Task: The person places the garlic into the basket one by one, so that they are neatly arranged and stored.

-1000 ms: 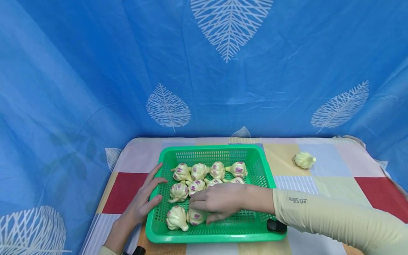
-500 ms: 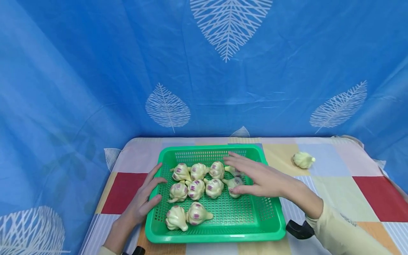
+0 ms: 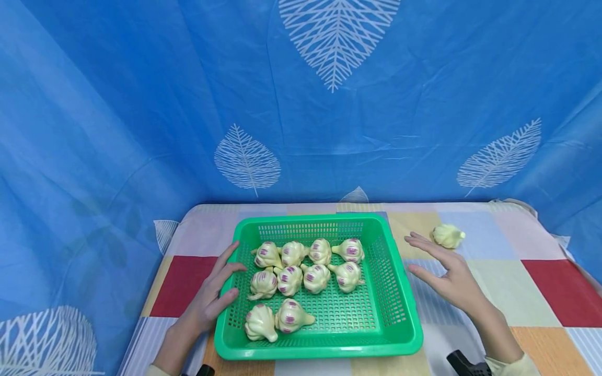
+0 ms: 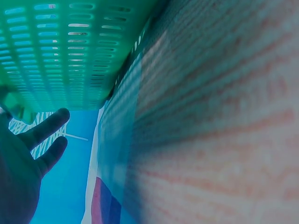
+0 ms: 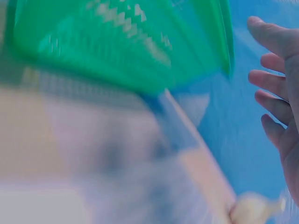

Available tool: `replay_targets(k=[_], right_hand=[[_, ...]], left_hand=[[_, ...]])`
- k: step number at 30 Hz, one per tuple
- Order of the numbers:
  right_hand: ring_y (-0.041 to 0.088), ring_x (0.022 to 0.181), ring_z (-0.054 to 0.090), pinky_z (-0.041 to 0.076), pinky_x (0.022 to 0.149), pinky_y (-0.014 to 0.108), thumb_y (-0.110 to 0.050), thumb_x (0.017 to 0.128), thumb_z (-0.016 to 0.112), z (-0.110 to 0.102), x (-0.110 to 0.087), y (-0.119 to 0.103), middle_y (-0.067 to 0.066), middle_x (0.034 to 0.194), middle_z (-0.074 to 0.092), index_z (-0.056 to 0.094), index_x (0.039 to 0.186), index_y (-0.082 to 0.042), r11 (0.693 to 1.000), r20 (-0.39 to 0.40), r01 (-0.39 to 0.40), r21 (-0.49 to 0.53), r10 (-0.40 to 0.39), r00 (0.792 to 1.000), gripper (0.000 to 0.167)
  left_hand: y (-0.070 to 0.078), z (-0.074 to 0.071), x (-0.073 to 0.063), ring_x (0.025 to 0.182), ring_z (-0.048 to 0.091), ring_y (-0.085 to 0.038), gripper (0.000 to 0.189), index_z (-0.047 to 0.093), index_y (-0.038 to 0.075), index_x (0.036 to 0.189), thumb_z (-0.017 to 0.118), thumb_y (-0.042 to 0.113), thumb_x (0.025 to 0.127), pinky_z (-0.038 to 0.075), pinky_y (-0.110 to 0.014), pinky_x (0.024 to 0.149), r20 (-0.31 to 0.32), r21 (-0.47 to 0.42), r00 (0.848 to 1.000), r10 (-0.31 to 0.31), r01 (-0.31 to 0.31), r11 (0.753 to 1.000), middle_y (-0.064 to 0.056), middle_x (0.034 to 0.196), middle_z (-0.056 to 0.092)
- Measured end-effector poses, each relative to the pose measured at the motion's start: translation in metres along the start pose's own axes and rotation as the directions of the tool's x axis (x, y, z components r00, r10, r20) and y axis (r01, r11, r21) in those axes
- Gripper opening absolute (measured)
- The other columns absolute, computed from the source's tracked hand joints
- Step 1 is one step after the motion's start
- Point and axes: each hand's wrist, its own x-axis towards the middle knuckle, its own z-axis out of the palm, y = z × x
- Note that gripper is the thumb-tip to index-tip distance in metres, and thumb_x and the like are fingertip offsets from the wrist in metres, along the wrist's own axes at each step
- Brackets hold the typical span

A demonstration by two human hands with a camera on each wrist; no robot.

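Observation:
Several garlic bulbs, cream with purple patches, lie in a green plastic basket. Two rows fill the back and middle, and two bulbs sit near the front left. My left hand rests at the basket's left rim, fingers spread; the left wrist view shows fingers beside the slotted basket wall. To the right of the basket, over the table, my right hand hovers with straight, spread fingers and holds nothing. Just beyond it a lone garlic bulb lies on the cloth, also at the bottom of the blurred right wrist view.
A patchwork tablecloth covers the table. Behind it hangs a blue curtain with white leaf prints, which also closes off the left and right sides. Dark wrist straps show at both wrists.
My right hand has let go of a garlic bulb at the basket's front, risen, and swung right out of the basket toward the lone bulb. The left hand has stayed in place.

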Motion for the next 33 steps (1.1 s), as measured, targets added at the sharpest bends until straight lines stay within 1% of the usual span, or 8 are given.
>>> replay_targets(k=[4, 9, 13, 17, 20, 22, 27, 33], right_hand=[[0.005, 0.134, 0.047, 0.037, 0.103, 0.013, 0.008, 0.087, 0.072, -0.010, -0.024, 0.022, 0.006, 0.140, 0.060, 0.060, 0.138, -0.002, 0.989, -0.082, -0.129, 0.076, 0.135, 0.987, 0.053], [-0.006, 0.124, 0.051, 0.042, 0.093, 0.009, -0.004, 0.097, 0.066, -0.022, -0.044, 0.046, -0.003, 0.132, 0.064, 0.058, 0.136, 0.003, 0.939, -0.152, -0.318, 0.132, 0.336, 0.930, 0.041], [-0.009, 0.121, 0.050, 0.041, 0.092, 0.006, -0.014, 0.097, 0.068, -0.027, -0.056, 0.062, -0.007, 0.133, 0.062, 0.055, 0.140, 0.002, 0.909, -0.215, -0.407, 0.082, 0.415, 0.884, 0.047], [-0.013, 0.126, 0.041, 0.034, 0.096, 0.003, -0.021, 0.096, 0.071, -0.030, -0.063, 0.077, 0.007, 0.146, 0.054, 0.043, 0.150, 0.002, 0.884, -0.247, -0.467, 0.013, 0.456, 0.855, 0.065], [-0.006, 0.139, 0.031, 0.025, 0.098, 0.000, -0.026, 0.095, 0.072, -0.032, -0.063, 0.086, 0.022, 0.152, 0.044, 0.031, 0.156, 0.000, 0.866, -0.243, -0.500, -0.021, 0.481, 0.842, 0.077], [0.005, 0.147, 0.026, 0.020, 0.099, -0.001, -0.028, 0.095, 0.072, -0.034, -0.060, 0.092, 0.027, 0.154, 0.037, 0.026, 0.158, -0.002, 0.859, -0.234, -0.511, -0.029, 0.491, 0.839, 0.082], [0.034, 0.150, 0.020, 0.016, 0.099, -0.002, -0.031, 0.094, 0.073, -0.038, -0.048, 0.103, 0.029, 0.158, 0.028, 0.017, 0.160, -0.002, 0.849, -0.192, -0.527, -0.030, 0.513, 0.837, 0.092], [0.045, 0.147, 0.019, 0.015, 0.098, -0.002, -0.034, 0.092, 0.075, -0.041, -0.030, 0.112, 0.028, 0.161, 0.023, 0.015, 0.160, -0.001, 0.848, -0.137, -0.530, -0.029, 0.522, 0.842, 0.096]], left_hand=[[0.000, 0.000, 0.000, 0.146, 0.023, -0.028, 0.040, 0.059, 0.009, 0.126, 0.053, 0.018, 0.087, 0.050, -0.047, 0.097, -0.003, 0.011, 1.000, -0.002, 0.002, 1.000, -0.008, 0.166, 0.017], [0.001, 0.000, -0.001, 0.146, 0.024, -0.027, 0.040, 0.059, 0.009, 0.125, 0.052, 0.018, 0.087, 0.050, -0.047, 0.097, -0.011, 0.016, 1.000, 0.002, -0.002, 1.000, -0.008, 0.166, 0.018], [0.001, 0.000, -0.001, 0.147, 0.023, -0.026, 0.040, 0.058, 0.009, 0.126, 0.052, 0.018, 0.088, 0.049, -0.046, 0.098, -0.010, 0.017, 1.000, 0.003, -0.003, 1.000, -0.009, 0.166, 0.018], [0.001, 0.000, 0.000, 0.146, 0.023, -0.026, 0.040, 0.059, 0.007, 0.126, 0.052, 0.019, 0.088, 0.050, -0.046, 0.096, -0.007, 0.006, 1.000, 0.000, 0.000, 1.000, -0.009, 0.166, 0.018], [0.001, 0.001, 0.000, 0.146, 0.023, -0.026, 0.040, 0.059, 0.007, 0.126, 0.052, 0.019, 0.088, 0.051, -0.045, 0.095, -0.006, -0.002, 1.000, 0.001, -0.001, 1.000, -0.010, 0.165, 0.018], [0.001, 0.001, 0.000, 0.146, 0.023, -0.026, 0.040, 0.059, 0.007, 0.126, 0.052, 0.019, 0.088, 0.051, -0.045, 0.096, -0.008, -0.002, 1.000, -0.002, 0.002, 1.000, -0.009, 0.166, 0.019], [0.000, 0.001, 0.000, 0.146, 0.024, -0.026, 0.040, 0.059, 0.007, 0.125, 0.052, 0.019, 0.087, 0.051, -0.045, 0.096, -0.012, 0.000, 1.000, -0.004, 0.004, 1.000, -0.009, 0.165, 0.019], [0.001, 0.001, 0.000, 0.146, 0.024, -0.026, 0.041, 0.059, 0.007, 0.126, 0.053, 0.019, 0.087, 0.052, -0.045, 0.095, -0.009, -0.009, 1.000, -0.010, 0.010, 1.000, -0.009, 0.165, 0.019]])
